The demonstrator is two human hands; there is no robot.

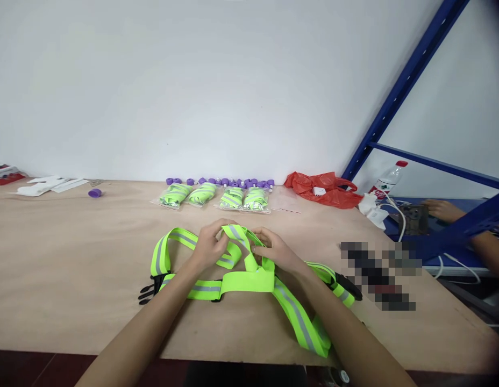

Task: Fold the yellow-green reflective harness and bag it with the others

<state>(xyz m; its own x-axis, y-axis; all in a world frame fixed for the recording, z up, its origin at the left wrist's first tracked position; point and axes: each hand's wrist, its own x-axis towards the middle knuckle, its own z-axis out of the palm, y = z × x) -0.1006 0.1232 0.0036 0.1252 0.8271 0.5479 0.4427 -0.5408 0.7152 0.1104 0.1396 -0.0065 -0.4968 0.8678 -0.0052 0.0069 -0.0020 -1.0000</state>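
A neon yellow-green reflective harness with grey stripes lies spread on the table in front of me. My left hand pinches a raised strap loop at the harness's upper middle. On the other side of that loop, my right hand has its fingers curled around the strap's edge; its fingertips are partly hidden behind the webbing. A black side-release buckle sits at the harness's left end. Another black buckle shows at the right, beyond my right forearm. One strap hangs toward the table's front edge.
Several clear bags of folded harnesses lie at the back, before a row of purple caps. A red plastic bag, a bottle and a blue metal frame stand right. A co-worker's hand shows there.
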